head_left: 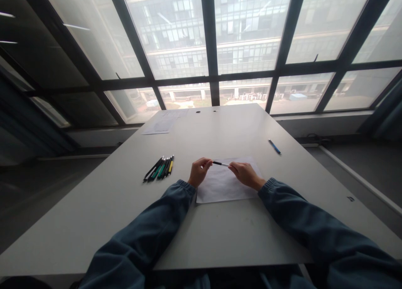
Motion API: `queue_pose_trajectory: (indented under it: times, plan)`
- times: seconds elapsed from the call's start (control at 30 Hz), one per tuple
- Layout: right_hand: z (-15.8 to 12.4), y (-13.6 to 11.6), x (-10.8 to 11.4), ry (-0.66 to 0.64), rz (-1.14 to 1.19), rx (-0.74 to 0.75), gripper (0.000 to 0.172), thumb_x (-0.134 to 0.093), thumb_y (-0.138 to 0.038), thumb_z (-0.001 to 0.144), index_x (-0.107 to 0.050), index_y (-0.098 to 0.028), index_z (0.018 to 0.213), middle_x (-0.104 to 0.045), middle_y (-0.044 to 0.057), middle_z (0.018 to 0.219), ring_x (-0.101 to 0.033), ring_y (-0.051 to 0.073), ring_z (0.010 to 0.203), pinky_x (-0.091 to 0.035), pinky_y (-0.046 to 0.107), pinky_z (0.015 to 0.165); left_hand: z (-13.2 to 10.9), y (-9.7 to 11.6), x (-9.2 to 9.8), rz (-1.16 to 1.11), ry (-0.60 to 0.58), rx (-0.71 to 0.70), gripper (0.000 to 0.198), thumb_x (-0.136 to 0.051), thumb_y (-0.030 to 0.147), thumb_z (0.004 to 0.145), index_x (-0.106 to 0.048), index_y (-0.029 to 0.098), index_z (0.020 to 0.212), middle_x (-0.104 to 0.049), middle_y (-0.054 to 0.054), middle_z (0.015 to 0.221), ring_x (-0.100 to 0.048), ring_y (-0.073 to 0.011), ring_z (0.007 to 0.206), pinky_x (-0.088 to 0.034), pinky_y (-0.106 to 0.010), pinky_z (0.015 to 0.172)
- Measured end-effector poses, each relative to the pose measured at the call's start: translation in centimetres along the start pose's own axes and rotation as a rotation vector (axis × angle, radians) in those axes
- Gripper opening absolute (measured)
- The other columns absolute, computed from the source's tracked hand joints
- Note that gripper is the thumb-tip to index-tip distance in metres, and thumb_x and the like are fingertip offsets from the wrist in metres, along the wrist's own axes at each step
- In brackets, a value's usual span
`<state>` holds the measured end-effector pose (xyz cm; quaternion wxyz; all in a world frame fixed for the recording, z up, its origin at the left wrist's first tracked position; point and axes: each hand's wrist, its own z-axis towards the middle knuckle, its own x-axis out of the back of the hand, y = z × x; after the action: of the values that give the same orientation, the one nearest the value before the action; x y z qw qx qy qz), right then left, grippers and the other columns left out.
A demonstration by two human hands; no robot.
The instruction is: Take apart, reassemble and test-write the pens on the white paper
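A black and white pen (221,164) is held level between my two hands, above a white sheet of paper (228,186). The fingers of my left hand (199,171) pinch its black end. My right hand (246,175) grips the white end, over the right part of the sheet. To the left of my left hand, several pens (159,168) with black, green and yellow barrels lie side by side on the white table (238,230).
A blue pen (274,147) lies at the right side of the table. Printed papers (160,124) rest near the far left edge, and two small dark round spots are by the far edge. Large windows (245,38) stand beyond.
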<state>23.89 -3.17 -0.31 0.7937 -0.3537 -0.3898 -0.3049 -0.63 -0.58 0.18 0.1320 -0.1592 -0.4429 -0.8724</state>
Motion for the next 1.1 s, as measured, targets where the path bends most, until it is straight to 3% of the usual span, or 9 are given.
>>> queue_pose_trajectory:
  times: [0.47,0.7,0.8,0.93,1.1]
  plan:
    - [0.0,0.2,-0.1,-0.021,-0.001,-0.020,0.038,-0.037,-0.040,0.103,-0.064,-0.020,0.087,-0.070,0.006,0.075,-0.061,0.016,0.065,-0.033,0.026,0.061,0.0,0.1,0.0,-0.014,0.003,-0.044,0.027,-0.065,0.043,0.087,-0.074,0.018,0.082,-0.070,-0.005,0.077,-0.059,-0.0153,0.068,-0.047,-0.027,0.064]
    - [0.1,0.2,0.0,0.102,0.137,-0.056,0.030,-0.048,-0.044,0.098,-0.068,-0.022,0.096,-0.071,0.005,0.083,-0.062,0.017,0.070,-0.039,0.026,0.066,0.0,0.1,-0.1,-0.006,0.016,-0.004,0.022,-0.067,0.039,0.086,-0.074,0.018,0.088,-0.071,-0.005,0.081,-0.060,-0.0139,0.066,-0.049,-0.027,0.063]
    - [0.4,0.4,-0.3,0.202,0.299,-0.140,0.029,-0.058,-0.047,0.090,-0.068,-0.020,0.098,-0.068,0.004,0.076,-0.057,0.016,0.065,-0.042,0.027,0.065,0.0,0.1,-0.1,0.006,0.020,-0.005,0.020,-0.068,0.038,0.085,-0.074,0.019,0.089,-0.071,-0.004,0.081,-0.059,-0.0136,0.065,-0.049,-0.026,0.062]
    - [0.9,0.7,-0.4,0.318,0.704,-0.291,0.038,-0.069,-0.050,0.079,-0.068,-0.017,0.098,-0.065,0.003,0.073,-0.052,0.014,0.060,-0.043,0.027,0.057,-0.1,0.0,-0.1,0.015,0.015,-0.006,0.020,-0.068,0.038,0.085,-0.074,0.018,0.089,-0.070,-0.004,0.079,-0.059,-0.0134,0.064,-0.048,-0.026,0.060]
    - [1.2,0.6,-0.1,0.270,1.228,-0.456,0.042,-0.071,-0.050,0.076,-0.067,-0.017,0.100,-0.059,0.000,0.069,-0.048,0.012,0.058,-0.037,0.024,0.050,-0.4,0.1,0.0,0.051,-0.050,-0.061,0.023,-0.066,0.039,0.087,-0.072,0.017,0.085,-0.069,-0.004,0.075,-0.057,-0.0129,0.063,-0.047,-0.025,0.059]
